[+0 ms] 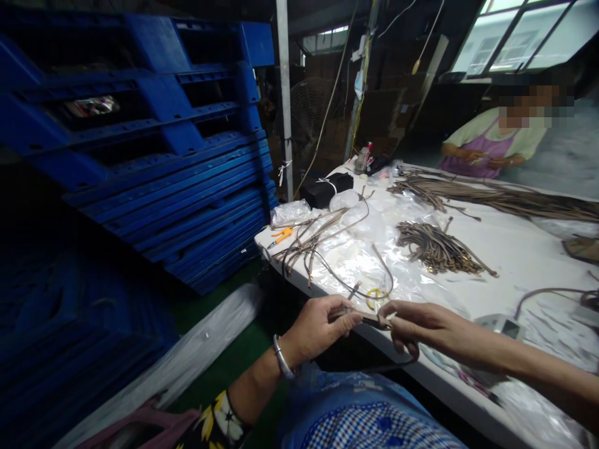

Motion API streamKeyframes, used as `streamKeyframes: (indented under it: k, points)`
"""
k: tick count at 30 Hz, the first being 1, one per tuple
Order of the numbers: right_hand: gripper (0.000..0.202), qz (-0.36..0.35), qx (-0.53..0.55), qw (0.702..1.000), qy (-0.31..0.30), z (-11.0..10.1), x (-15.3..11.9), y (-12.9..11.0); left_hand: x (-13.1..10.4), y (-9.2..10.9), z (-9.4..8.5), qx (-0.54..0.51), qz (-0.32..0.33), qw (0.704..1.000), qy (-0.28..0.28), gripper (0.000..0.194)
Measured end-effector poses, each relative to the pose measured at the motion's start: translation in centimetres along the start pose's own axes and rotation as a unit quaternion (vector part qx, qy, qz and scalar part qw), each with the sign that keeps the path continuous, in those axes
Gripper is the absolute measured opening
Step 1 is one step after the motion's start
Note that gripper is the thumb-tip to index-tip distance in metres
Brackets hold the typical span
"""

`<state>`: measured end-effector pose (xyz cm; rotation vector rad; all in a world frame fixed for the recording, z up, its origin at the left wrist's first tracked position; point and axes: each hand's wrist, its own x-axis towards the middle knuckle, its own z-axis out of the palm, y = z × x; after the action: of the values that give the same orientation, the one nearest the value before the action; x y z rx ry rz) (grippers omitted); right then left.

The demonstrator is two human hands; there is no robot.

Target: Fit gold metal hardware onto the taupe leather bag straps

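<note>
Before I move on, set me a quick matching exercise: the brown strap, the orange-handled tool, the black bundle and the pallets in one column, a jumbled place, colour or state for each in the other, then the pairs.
Things
1. Brown strap
2. Orange-handled tool
3. Black bundle
4. Pallets

Place, colour or state
A. Bound with a white tie
B. Blue and stacked
C. Held between the left hand and the right hand
D. Lying near the left corner of the table

Right pairs: 1-C, 2-D, 3-A, 4-B
</note>
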<state>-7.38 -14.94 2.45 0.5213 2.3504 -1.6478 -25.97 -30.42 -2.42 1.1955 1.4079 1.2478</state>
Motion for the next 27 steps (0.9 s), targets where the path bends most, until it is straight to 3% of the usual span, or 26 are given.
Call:
streamKeyframes:
  k: [5,9,14,17,20,22,25,27]
  points:
    - [0.041,-0.08,-0.079,0.993,0.031,-2.7,0.3,0.7,1.5,0.3,0.7,-0.034,-0.044,0.995,-0.087,0.05]
    - [0.042,-0.169,-0.16,0.972,0.015,-4.7,0.9,-0.1,3.5,0.6,2.1,-0.119,-0.073,0.985,-0.098,0.054]
    - [0.029,-0.327,-0.319,0.888,0.048,-7.4,2.0,1.2,5.8,0.8,3.0,-0.251,-0.164,0.947,-0.119,0.06]
    - [0.032,-0.351,-0.363,0.861,0.07,-8.6,2.6,2.9,6.6,1.0,2.9,-0.282,-0.17,0.932,-0.151,0.063]
    - [0.035,-0.305,-0.331,0.889,0.089,-9.1,2.8,4.5,7.1,1.3,3.0,-0.228,-0.149,0.949,-0.156,0.056]
    - [0.036,-0.26,-0.269,0.926,0.056,-9.2,2.9,5.2,7.4,1.5,3.2,-0.144,-0.155,0.969,-0.128,0.045]
    - [0.038,-0.171,-0.122,0.978,0.005,-9.2,3.5,6.0,7.9,1.6,4.0,0.068,-0.129,0.989,-0.032,0.026]
    - [0.044,-0.103,0.019,0.994,-0.022,-9.0,4.2,6.6,8.3,1.6,4.6,0.211,-0.086,0.973,0.029,0.022]
